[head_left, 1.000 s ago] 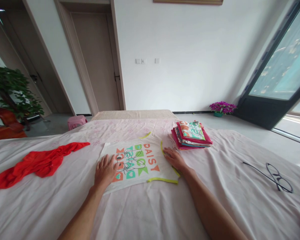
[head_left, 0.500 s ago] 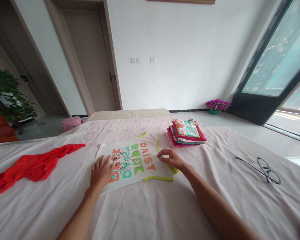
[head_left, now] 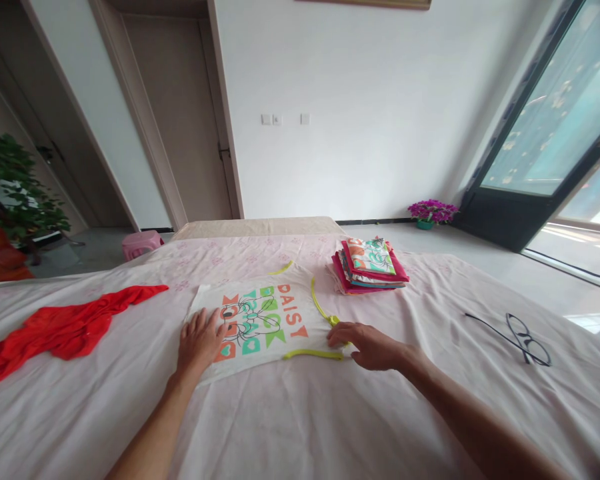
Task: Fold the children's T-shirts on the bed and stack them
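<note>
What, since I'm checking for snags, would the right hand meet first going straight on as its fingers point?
Probably the white top, directly before the right hand; depth and contact are unclear.

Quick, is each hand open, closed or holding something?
Left hand: open, resting on the white printed shirt.
Right hand: curled at its yellow trim; grip unclear.

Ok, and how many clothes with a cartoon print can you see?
2: the white top spread under the left hand, and the folded garment on top of the stack. The stack may hide more.
</note>
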